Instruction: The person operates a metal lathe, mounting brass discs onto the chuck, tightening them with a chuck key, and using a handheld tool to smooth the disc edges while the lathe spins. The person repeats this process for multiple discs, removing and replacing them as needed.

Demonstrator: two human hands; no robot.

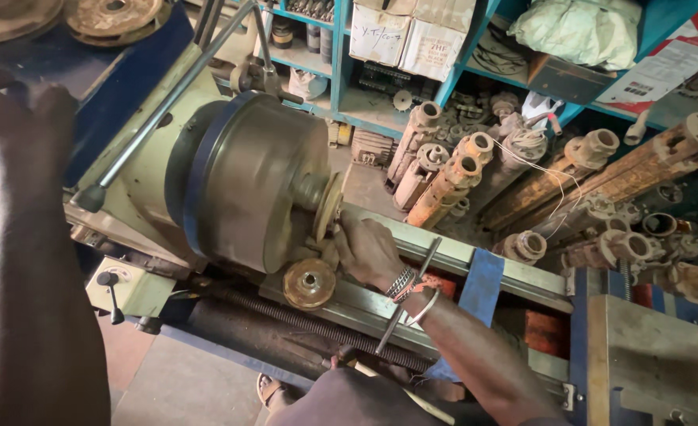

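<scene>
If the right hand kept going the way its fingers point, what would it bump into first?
The right hand points left toward the lathe's big round chuck. It would probably first meet the brass-coloured disc mounted there; its fingertips already look about on it, though depth is hard to judge.

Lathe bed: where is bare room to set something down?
Bare: bed rails between the blue strip and carriage. Crowded: by the chuck, where the right hand, a disc and a rod sit.

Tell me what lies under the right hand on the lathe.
Under the right hand lie the lathe bed rails, with a rusty round disc beside it. The fingertips near the mounted disc are hidden, so any grip cannot be seen.
</scene>
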